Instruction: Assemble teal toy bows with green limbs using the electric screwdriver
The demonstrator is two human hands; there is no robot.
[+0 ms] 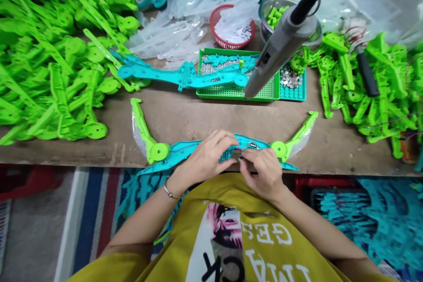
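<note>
A blue toy bow body [185, 152] lies along the table's front edge, its inner side facing up. A green limb [142, 128] with clear plastic is fitted at its left end, and another green limb [299, 134] at its right end. My left hand [209, 154] is closed over the middle of the body, fingers bent against it. Thin red and dark wires [237, 150] run between my hands. My right hand [264, 171] pinches a small dark wired part [240, 156], whose details are too small to make out. A small metal piece [253, 145] sits inside the body.
Green parts [66, 61] are heaped at left, more [370, 88] at right. A grey power screwdriver [277, 44] hangs ahead above a green tray [238, 93] of screws. Another blue bow body [158, 77] leans on that tray. A red basket [218, 40] holds small white pieces.
</note>
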